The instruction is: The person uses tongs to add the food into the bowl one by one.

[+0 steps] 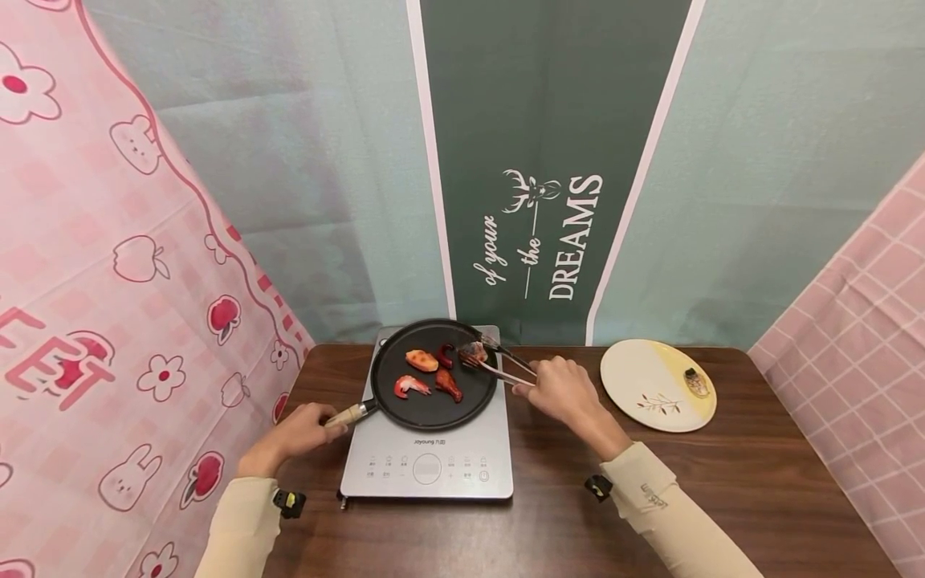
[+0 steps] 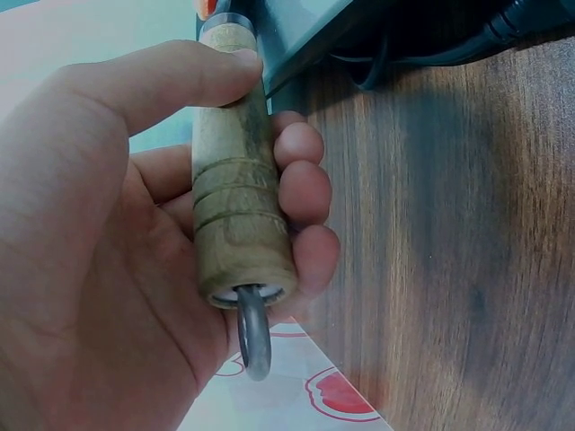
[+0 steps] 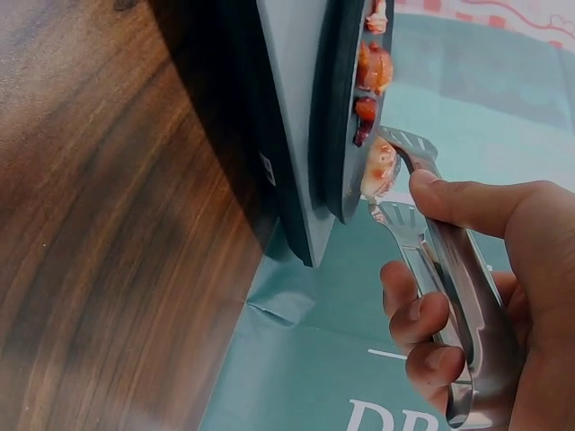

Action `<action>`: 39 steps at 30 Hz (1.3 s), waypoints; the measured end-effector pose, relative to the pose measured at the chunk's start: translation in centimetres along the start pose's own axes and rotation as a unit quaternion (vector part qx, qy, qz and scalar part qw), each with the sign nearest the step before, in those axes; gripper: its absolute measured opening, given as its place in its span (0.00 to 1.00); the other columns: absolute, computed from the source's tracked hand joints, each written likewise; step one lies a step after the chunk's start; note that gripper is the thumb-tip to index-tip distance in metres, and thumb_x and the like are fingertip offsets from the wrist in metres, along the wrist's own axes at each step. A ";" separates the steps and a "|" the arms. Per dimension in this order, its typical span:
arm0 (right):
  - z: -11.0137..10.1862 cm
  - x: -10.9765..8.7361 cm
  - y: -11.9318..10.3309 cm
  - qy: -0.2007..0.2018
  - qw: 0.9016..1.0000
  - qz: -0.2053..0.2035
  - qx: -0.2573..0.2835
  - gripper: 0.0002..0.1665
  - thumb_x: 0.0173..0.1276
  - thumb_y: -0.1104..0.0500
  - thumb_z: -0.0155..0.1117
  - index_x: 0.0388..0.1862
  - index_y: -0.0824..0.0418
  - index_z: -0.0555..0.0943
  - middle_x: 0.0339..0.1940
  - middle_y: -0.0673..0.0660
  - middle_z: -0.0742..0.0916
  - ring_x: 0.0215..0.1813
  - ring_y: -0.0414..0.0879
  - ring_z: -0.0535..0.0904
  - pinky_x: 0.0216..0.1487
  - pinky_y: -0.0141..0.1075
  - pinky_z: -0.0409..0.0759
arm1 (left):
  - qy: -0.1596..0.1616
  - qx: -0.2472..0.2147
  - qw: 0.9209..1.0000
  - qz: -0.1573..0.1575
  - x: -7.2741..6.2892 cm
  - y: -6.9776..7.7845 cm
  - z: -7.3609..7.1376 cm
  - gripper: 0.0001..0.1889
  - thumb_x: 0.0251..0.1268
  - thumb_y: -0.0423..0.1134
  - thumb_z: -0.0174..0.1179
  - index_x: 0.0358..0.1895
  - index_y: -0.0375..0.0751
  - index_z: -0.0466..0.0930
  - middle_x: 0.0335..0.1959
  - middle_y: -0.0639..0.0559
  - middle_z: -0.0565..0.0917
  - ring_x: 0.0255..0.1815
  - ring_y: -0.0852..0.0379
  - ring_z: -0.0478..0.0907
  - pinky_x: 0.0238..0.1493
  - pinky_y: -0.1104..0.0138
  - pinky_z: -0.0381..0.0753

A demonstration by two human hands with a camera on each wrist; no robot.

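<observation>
My left hand grips the wooden handle of a flat black frying pan, thumb along its top and fingers curled beneath. With my right hand I hold metal tongs, thumb on one arm and fingers round the other. Their slotted tips stand either side of a brownish, pale-marked food piece at the pan's right side; firm contact by both tips is unclear. Also in the pan lie a shrimp, a drumstick, an orange-yellow piece and a dark red curled piece.
The pan sits on a silver induction cooker on a brown wooden table. To the right is a cream and yellow plate with a small item of unclear kind. Printed cloths hang behind and beside the table.
</observation>
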State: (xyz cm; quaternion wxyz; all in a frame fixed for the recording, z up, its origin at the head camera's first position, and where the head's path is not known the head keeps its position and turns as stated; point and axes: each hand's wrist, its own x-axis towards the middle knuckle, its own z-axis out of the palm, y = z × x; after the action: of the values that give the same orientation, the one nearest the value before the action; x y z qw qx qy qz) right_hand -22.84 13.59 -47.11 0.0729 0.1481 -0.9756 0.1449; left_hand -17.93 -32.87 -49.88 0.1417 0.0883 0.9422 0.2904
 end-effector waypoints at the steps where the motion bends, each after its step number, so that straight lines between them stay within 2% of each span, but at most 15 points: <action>1: 0.1 0.0 0.0 -0.002 1.000 0.001 0.001 0.21 0.62 0.41 0.79 0.31 0.57 0.85 0.17 0.52 0.78 0.19 0.52 0.75 0.21 0.46 0.71 | 0.000 0.000 1.000 0.000 0.0 0.0 0.0 0.13 0.69 0.43 0.68 0.43 0.34 0.85 0.28 0.53 0.80 0.29 0.56 0.73 0.33 0.63 0.72; 8: 0.5 -0.1 0.1 -0.013 1.000 0.005 0.004 0.20 0.62 0.42 0.79 0.31 0.57 0.86 0.16 0.51 0.78 0.19 0.50 0.74 0.21 0.45 0.70 | 0.002 0.004 1.000 0.002 0.0 0.1 0.0 0.13 0.68 0.43 0.68 0.42 0.34 0.86 0.28 0.54 0.81 0.29 0.57 0.74 0.33 0.63 0.73; 22: 1.1 -0.3 0.0 -0.019 1.000 0.006 0.009 0.21 0.62 0.42 0.79 0.25 0.55 0.82 0.16 0.51 0.78 0.19 0.50 0.74 0.22 0.45 0.71 | -0.001 0.000 1.000 -0.003 0.0 0.2 -0.1 0.10 0.69 0.42 0.68 0.37 0.37 0.85 0.25 0.54 0.79 0.27 0.57 0.72 0.32 0.64 0.70; 32: 1.1 -0.2 -0.2 -0.022 1.000 0.013 0.002 0.22 0.61 0.42 0.80 0.23 0.54 0.81 0.16 0.52 0.79 0.19 0.51 0.75 0.22 0.46 0.71 | 0.011 0.013 1.000 0.015 -0.1 0.2 0.0 0.11 0.68 0.43 0.68 0.30 0.42 0.82 0.22 0.57 0.78 0.23 0.61 0.70 0.29 0.67 0.68; 39: 1.0 -0.1 -0.3 -0.023 1.000 0.016 0.001 0.22 0.61 0.43 0.80 0.22 0.54 0.80 0.17 0.52 0.79 0.19 0.52 0.75 0.22 0.46 0.71 | 0.011 0.008 1.000 0.014 -0.2 0.3 0.1 0.11 0.69 0.44 0.68 0.31 0.41 0.82 0.23 0.56 0.78 0.24 0.59 0.70 0.29 0.66 0.68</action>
State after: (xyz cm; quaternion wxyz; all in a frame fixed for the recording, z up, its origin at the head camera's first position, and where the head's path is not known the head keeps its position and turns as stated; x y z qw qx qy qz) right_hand -22.79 13.09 -47.97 0.0483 0.1363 -0.9790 0.1440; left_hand -17.72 -32.63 -49.73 0.1266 0.0995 0.9447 0.2858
